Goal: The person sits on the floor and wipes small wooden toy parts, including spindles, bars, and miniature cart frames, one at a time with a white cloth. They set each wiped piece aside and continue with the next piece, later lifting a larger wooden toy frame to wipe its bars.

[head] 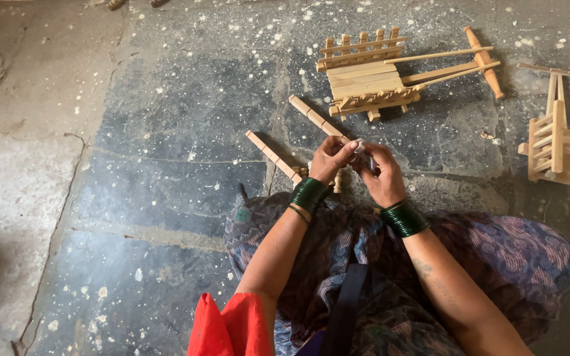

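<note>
Head view, read left to right. On the grey stone floor (pixel 166 132), speckled with pale flecks, two notched wooden rails lie slanted just beyond the hands: the left rail (pixel 272 155) runs down towards the left wrist, and the second rail (pixel 318 120) lies to its right, its near end hidden behind the fingers. The left hand (pixel 330 160), with green bangles (pixel 309 194) at the wrist, is curled with its fingertips pinched on a small pale piece (pixel 359 146). The right hand (pixel 382 177), banded likewise at the wrist, closes on the same piece from the other side. The piece thus sits between the two hands, above the lap and at the near end of the rails; what it is cannot be told at this size. A small wooden part (pixel 338 179) shows below the hands, mostly hidden.

Handling note: a piece this small appears best held by the fingertips of both hands, wrists steady over the lap, so that it neither slips nor twists; the grip shown seems to suit this.

Far right of centre stands one finished wooden toy cart (pixel 371 79), with slatted sides, a plank bed and two long shafts joined to a turned crossbar (pixel 484 60). At the right edge a second cart (pixel 559 148) is partly cut off.

Count: two loose rails, two carts, two hands, one pinched piece.
</note>
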A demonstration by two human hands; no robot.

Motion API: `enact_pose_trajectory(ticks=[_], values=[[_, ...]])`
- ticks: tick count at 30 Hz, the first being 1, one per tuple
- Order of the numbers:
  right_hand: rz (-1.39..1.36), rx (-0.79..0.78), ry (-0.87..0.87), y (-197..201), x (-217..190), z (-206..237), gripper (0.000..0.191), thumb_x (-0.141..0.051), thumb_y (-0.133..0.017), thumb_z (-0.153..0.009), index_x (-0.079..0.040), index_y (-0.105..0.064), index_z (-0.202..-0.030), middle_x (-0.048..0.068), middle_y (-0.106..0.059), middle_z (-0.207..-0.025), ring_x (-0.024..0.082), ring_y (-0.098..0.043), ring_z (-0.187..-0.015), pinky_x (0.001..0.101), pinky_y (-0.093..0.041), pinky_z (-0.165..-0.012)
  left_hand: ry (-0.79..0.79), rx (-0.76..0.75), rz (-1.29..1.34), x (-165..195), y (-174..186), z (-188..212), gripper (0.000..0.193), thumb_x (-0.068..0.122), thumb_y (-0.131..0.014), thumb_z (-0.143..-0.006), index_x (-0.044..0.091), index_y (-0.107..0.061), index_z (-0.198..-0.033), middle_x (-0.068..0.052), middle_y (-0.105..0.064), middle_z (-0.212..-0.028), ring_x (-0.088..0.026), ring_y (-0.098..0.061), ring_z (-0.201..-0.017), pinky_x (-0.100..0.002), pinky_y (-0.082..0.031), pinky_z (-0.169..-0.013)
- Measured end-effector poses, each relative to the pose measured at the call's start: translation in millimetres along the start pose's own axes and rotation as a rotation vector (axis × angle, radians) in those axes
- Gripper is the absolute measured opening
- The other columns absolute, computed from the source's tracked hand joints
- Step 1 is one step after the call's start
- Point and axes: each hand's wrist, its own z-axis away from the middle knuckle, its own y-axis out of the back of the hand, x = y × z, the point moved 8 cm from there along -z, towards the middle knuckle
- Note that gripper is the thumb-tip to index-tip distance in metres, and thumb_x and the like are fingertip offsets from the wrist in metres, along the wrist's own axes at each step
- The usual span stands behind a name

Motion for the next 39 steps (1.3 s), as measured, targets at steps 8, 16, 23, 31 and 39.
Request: enact_pose_trajectory(ticks=[8, 16, 23, 31, 39], values=[[0.046, 0.069, 0.138, -5, 5, 3, 0.039, -0.005, -0.083, -0.084, -0.011, -0.064, -0.117, 0.006, -0.064, -0.113, 0.018, -0.066, -0.096, 0.0314, -0.06, -0.081, 0.117, -0.053, -0.237, -22, -3, -3, 0.061, 0.062, -0.072, -0.083, 0.006, -0.066, -0.106, -0.01, -0.074, -0.095, -0.017, -0.072, -0.088, -0.029, -0.06, -0.077], [0.183, 0.244, 0.005, 13, 14, 9, 0.036, -0.008, -0.083, -0.086, -0.006, -0.062, -0.115, 0.006, -0.06, -0.111, 0.017, -0.064, -0.094, 0.0326, -0.056, -0.076, 0.18, -0.318, 0.163, -45, -35, -3, 0.056, 0.048, -0.066, -0.094, 0.01, -0.06, -0.135, -0.008, -0.068, -0.122, -0.019, -0.066, -0.111, -0.035, -0.058, -0.097], [-0.253, 0.121, -0.121, 5, 11, 6, 0.026, -0.01, -0.067, -0.1, -0.008, -0.063, -0.126, 0.004, -0.062, -0.113, 0.011, -0.067, -0.083, 0.0255, -0.059, -0.065, 0.091, -0.106, 0.211, -37, -18, -8, 0.061, 0.038, -0.076, -0.089, 0.003, -0.056, -0.134, -0.011, -0.068, -0.124, -0.019, -0.065, -0.115, -0.034, -0.055, -0.099], [-0.199, 0.211, -0.103, 11, 65, 9, 0.017, -0.007, -0.062, -0.103, -0.01, -0.066, -0.12, 0.005, -0.067, -0.105, 0.01, -0.064, -0.077, 0.0253, -0.059, -0.061, 0.044, -0.163, 0.057, -25, -20, -5, 0.059, 0.032, -0.082, -0.085, -0.002, -0.061, -0.128, -0.014, -0.07, -0.119, -0.023, -0.067, -0.111, -0.039, -0.054, -0.102], [-0.377, 0.149, -0.145, 5, 64, 12, 0.021, -0.01, -0.064, -0.103, -0.011, -0.066, -0.124, 0.006, -0.067, -0.116, 0.012, -0.069, -0.091, 0.0284, -0.063, -0.073, 0.067, -0.077, 0.022, -27, -20, -1, 0.059, 0.031, -0.081, -0.085, -0.001, -0.064, -0.132, -0.015, -0.072, -0.121, -0.022, -0.068, -0.111, -0.037, -0.054, -0.1]])
